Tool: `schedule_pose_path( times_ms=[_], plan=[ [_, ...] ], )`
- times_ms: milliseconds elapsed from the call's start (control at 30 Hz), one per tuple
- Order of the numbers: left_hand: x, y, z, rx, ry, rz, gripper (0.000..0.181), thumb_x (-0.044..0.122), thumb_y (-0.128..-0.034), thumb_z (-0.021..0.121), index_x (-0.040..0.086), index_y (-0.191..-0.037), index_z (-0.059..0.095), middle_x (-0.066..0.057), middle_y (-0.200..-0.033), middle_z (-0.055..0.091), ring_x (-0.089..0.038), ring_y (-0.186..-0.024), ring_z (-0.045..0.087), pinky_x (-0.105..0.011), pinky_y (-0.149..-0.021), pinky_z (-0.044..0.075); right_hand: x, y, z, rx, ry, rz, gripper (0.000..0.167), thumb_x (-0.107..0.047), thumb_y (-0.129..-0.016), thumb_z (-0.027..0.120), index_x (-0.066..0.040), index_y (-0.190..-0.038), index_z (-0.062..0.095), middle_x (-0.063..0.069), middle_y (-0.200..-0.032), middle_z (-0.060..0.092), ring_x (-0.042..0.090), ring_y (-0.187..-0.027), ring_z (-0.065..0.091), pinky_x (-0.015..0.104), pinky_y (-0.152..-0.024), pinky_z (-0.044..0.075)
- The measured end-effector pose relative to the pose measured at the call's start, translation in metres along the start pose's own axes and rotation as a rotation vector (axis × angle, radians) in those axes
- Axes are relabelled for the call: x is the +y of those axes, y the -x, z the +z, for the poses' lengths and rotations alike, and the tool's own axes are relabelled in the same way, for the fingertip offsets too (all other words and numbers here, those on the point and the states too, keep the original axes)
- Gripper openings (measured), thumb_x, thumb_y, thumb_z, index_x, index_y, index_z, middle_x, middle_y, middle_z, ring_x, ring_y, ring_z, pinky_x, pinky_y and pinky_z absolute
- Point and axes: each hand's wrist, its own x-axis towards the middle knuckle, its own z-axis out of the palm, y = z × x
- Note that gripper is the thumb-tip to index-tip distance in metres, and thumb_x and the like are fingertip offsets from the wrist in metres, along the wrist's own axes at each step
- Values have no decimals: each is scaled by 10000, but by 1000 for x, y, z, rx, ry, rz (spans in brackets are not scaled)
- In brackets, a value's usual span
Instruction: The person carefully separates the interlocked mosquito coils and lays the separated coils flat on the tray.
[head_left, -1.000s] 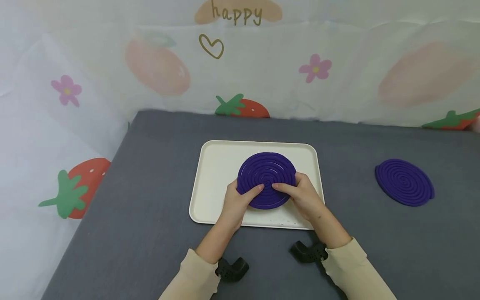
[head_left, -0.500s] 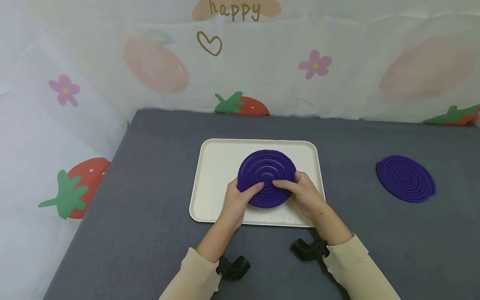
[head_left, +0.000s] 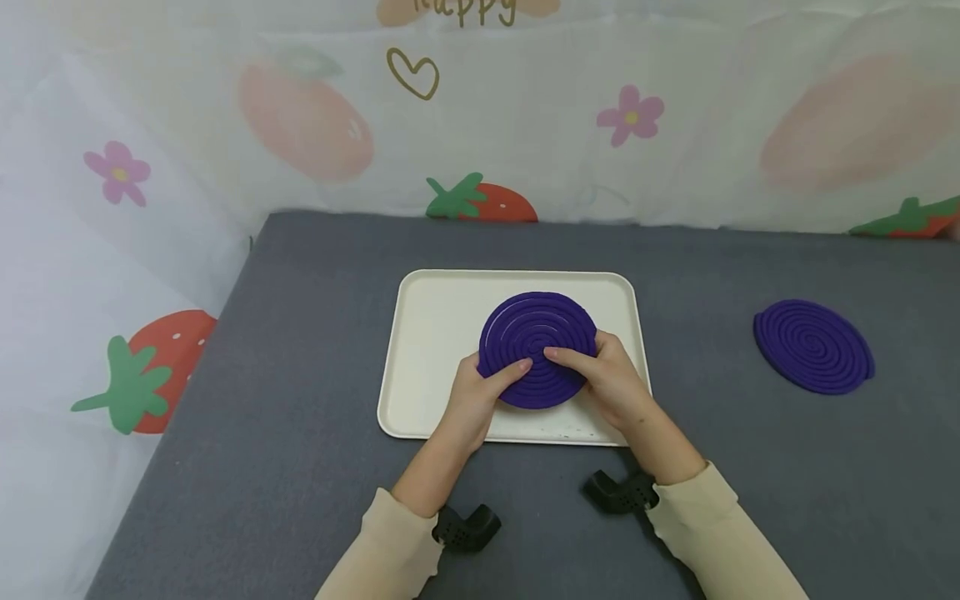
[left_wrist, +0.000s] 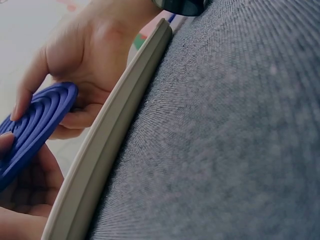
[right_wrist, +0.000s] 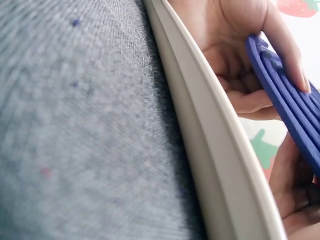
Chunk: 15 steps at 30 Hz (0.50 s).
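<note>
1. Our left hand (head_left: 472, 396) and right hand (head_left: 615, 377) are pinching the purple spiral disc (head_left: 537, 321), thumbs on top.
2. We are holding it above the cream tray (head_left: 435, 350).
3. A second spiral disc (head_left: 812, 346) is lying rightward on the counter (head_left: 315, 350).

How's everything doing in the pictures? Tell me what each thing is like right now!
Held purple spiral: tightly coiled, lifted above the tray, tilted
Left hand: gripping the held spiral
Right hand: gripping it too
Tray: lying flat on the table, dark specks near its front edge
Other purple spiral: coiled flat on the table, untouched
Backdrop: upright, slightly creased
</note>
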Motion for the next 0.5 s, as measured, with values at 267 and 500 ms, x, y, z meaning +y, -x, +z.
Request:
schedule_pose_path(
  times_ms=[267, 500],
  plan=[
    [2, 0, -1, -2, -7, -3, 419, 41, -866, 618, -91, -1249, 512, -200, -1206, 586, -205, -1084, 583, -306, -951, 460, 2, -2, 1, 55, 30, -7, 148, 40, -830, 632, -4, -962, 682, 15, -914, 682, 142, -871, 648, 261, -762, 544],
    [0, -1, -1, 8, -19, -16, 413, 49, -865, 625, -97, -1237, 522, -204, -1192, 596, -225, -1083, 588, -317, -950, 464, 3, -2, -1, 64, 22, -29, 164, 72, -816, 634, -60, -880, 708, 23, -882, 693, 146, -839, 660, 267, -732, 555]
  ],
)
